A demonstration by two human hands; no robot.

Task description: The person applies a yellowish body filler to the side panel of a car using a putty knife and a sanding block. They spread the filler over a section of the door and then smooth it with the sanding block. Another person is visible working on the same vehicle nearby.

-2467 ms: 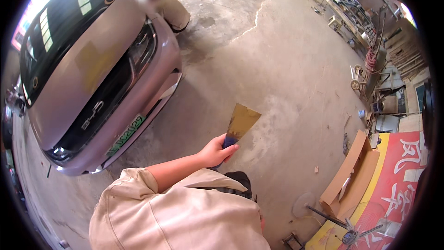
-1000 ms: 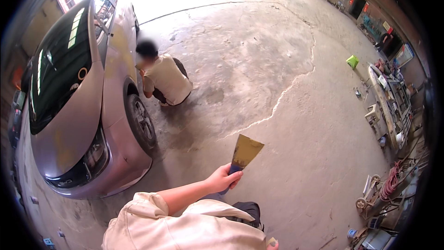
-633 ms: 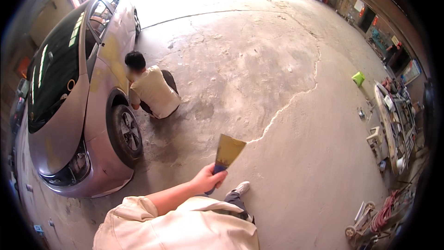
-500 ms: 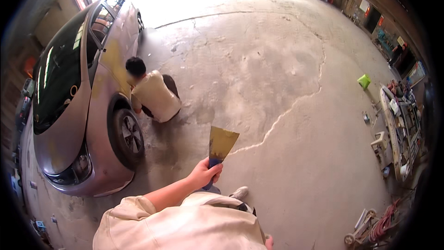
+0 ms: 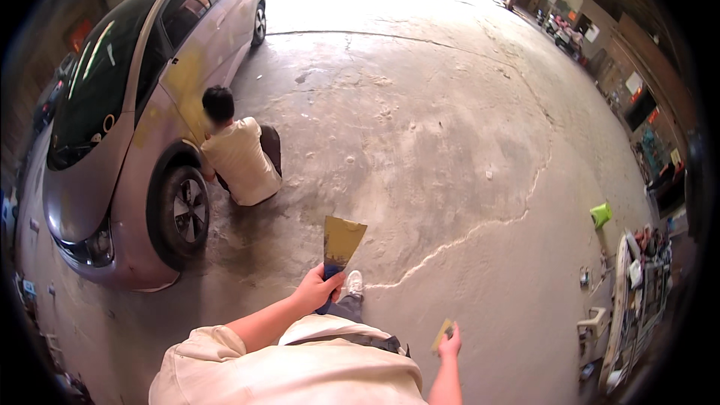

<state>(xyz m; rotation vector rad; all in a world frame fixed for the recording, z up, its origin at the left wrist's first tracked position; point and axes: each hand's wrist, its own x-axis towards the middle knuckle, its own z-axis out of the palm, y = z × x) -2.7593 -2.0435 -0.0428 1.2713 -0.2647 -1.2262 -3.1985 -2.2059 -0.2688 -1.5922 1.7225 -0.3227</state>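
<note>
My left hand (image 5: 318, 289) is closed around the blue handle of a putty knife (image 5: 343, 240), held in front of my body. The wide blade points up and away, coated with yellowish putty and some dark smears. Low on the right, my right hand (image 5: 450, 343) hangs out from my side, its fingers closed on a small yellowish scraper (image 5: 440, 335). The two tools are well apart, and neither touches a surface.
A silver-purple car (image 5: 129, 202) with yellow putty patches stands on the left. Beside its front wheel (image 5: 187, 214) a person (image 5: 241, 161) crouches. On the right are a cluttered rack (image 5: 637, 292), a small stool (image 5: 594, 322) and a bright green container (image 5: 601, 214). A cracked concrete floor (image 5: 420, 157) stretches ahead.
My right hand has come into view with the small scraper. One shoe has moved forward, and the car and crouching person have shifted slightly left in view. The putty knife stays in my left hand.
</note>
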